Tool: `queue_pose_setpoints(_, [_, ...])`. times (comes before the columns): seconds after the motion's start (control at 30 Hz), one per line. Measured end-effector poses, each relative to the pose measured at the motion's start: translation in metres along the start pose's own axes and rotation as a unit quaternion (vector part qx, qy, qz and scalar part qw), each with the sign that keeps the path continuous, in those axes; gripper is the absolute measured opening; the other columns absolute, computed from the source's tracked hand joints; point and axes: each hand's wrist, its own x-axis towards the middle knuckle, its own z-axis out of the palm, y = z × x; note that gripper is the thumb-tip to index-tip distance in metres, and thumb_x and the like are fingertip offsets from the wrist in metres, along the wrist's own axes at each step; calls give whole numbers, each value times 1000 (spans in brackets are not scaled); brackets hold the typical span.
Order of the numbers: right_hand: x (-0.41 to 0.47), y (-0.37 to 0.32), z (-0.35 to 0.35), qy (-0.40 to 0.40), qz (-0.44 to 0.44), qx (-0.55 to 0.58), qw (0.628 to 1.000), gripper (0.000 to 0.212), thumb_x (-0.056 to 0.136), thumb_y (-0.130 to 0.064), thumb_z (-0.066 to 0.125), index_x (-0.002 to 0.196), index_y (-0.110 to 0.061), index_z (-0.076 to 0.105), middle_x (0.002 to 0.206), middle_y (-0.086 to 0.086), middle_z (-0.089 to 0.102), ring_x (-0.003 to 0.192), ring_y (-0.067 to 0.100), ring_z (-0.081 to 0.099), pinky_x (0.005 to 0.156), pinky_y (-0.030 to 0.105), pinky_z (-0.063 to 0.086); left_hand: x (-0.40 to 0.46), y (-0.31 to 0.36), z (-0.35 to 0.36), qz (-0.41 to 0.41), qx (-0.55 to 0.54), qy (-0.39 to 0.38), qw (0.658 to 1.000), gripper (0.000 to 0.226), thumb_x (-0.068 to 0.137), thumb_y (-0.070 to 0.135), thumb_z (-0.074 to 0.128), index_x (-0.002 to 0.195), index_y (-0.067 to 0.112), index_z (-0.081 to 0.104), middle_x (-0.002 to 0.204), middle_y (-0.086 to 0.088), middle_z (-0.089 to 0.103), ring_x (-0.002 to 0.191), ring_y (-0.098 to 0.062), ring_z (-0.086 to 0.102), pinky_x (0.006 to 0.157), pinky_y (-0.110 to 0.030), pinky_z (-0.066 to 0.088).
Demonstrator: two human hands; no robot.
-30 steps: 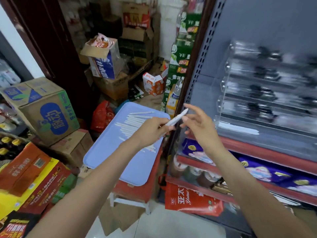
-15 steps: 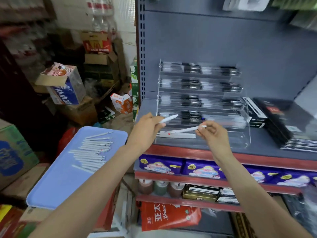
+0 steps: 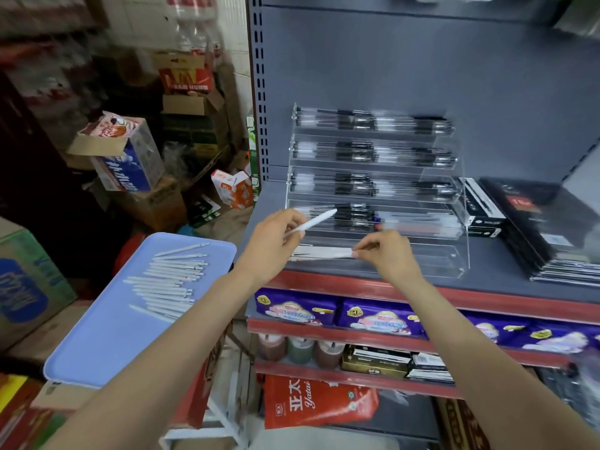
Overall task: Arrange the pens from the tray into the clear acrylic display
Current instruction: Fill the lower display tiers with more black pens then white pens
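Note:
A tiered clear acrylic display (image 3: 461,251) stands on the grey shelf, its upper tiers filled with black pens. White pens (image 3: 321,253) lie in the lowest tier at the left. My right hand (image 3: 386,254) pinches the right end of one of those white pens at the lowest tier. My left hand (image 3: 276,241) holds another white pen (image 3: 313,222) tilted up in front of the display's left side. A blue tray (image 3: 107,336) at lower left carries several white pens (image 3: 172,280).
Dark flat packs (image 3: 548,228) are stacked on the shelf right of the display. Purple snack bags (image 3: 373,316) fill the shelf below. Cardboard boxes (image 3: 32,280) crowd the floor at left, around the tray. A red bag (image 3: 318,404) sits on the bottom shelf.
My view swung from the tray to the display. My right hand took one pen and lowered it into the bottom tier beside the white pens. My left hand kept its pen.

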Motion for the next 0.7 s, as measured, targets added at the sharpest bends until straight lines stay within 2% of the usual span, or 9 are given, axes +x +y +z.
queue_pose_setpoints(0.07, [2,0,0,-11,13,-8,1000,7,81,-10,71,87,-7,75,85,7,71,78,12,60,71,12,41,-1,-1,1,-5,9,-12,1000,17,91,7,55,106,10,62,91,4,52,78,-6,47,67,2,35])
queue_pose_setpoints(0.17, [3,0,0,-23,18,-10,1000,9,84,-9,67,88,-6,74,88,10,72,78,15,62,74,19,43,-1,-1,3,4,22,-34,999,19,90,6,56,107,10,65,91,3,52,74,-5,48,67,-2,34])
queue_pose_setpoints(0.33, [1,5,-6,-30,9,-11,999,14,90,-16,61,92,-10,74,84,1,67,81,10,57,67,11,35,0,0,6,13,31,-40,999,21,90,7,58,109,10,66,101,-7,59,89,-18,55,73,-9,30])
queue_pose_setpoints(0.43, [-5,6,-13,8,-17,72,997,14,92,-23,58,95,-18,71,86,-5,68,84,12,63,78,20,45,2,2,9,18,24,-47,998,22,91,9,57,111,11,67,99,-7,59,90,-17,55,73,-10,29])
queue_pose_setpoints(0.5, [-10,2,-15,-8,-30,171,985,12,91,-21,59,97,-20,69,85,-4,70,81,13,67,81,24,53,4,5,14,26,22,-62,998,22,91,13,57,111,13,67,94,0,56,89,-11,51,73,-10,29])
queue_pose_setpoints(0.57, [-14,-1,-14,-28,-46,225,973,13,88,-11,62,98,-13,70,80,-3,68,71,6,67,77,20,56,6,9,20,37,19,-78,996,22,91,16,58,111,16,67,94,5,56,89,-8,51,73,-8,31])
queue_pose_setpoints(0.63, [-15,0,-14,-19,-55,232,971,13,85,-4,64,96,-7,71,74,-1,67,64,-1,64,73,14,55,7,10,23,44,17,-77,996,23,90,17,60,112,18,66,98,6,56,92,-8,53,79,-8,34])
queue_pose_setpoints(0.7, [-15,6,-16,8,-43,231,972,13,84,-2,64,94,-6,72,73,-1,67,61,-2,63,72,13,53,6,7,22,38,7,-25,999,25,88,17,63,113,18,63,102,7,51,90,-4,51,80,-6,34])
